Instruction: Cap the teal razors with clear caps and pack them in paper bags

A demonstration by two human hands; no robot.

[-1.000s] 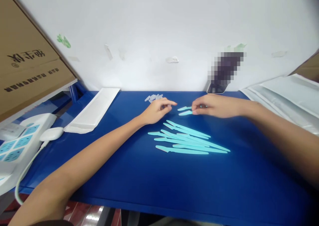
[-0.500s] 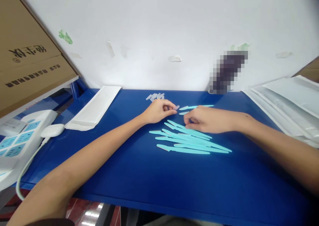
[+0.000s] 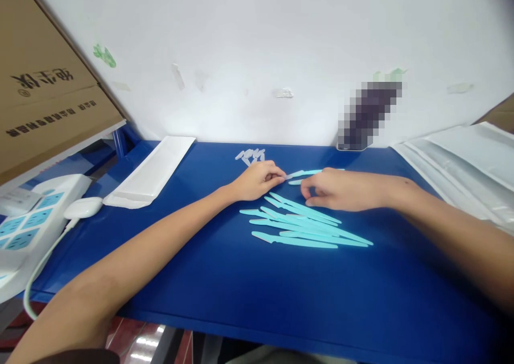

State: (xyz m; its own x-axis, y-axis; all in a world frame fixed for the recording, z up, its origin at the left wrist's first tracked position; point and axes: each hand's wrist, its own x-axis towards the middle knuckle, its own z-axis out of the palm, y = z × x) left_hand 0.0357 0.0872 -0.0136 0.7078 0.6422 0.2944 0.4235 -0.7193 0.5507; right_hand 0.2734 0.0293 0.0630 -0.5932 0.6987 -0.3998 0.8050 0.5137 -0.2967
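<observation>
My left hand point(image 3: 263, 180) pinches a small translucent cap point(image 3: 288, 176) between thumb and forefinger, at the left tip of a turquoise razor point(image 3: 307, 172). Just right of it, my right hand point(image 3: 337, 190) hovers with fingers curled and thumb a little apart, nothing visible between them. Another turquoise razor point(image 3: 296, 182) lies partly hidden beneath its fingertips. Nearer to me, several turquoise razors point(image 3: 305, 242) lie in a loose, overlapping pile. Behind my left hand is a small group of translucent caps point(image 3: 251, 154).
On the blue table point(image 3: 225, 283), a white packet point(image 3: 150, 174) lies at the left, beside a power strip point(image 3: 36, 219) with a white plug and cable. Plastic bags point(image 3: 469, 160) are at the right. A pixelated dark object point(image 3: 369, 116) leans on the white wall.
The cap in my left hand has come to the tip of the far razor. My right hand has shifted slightly right and its fingers have loosened.
</observation>
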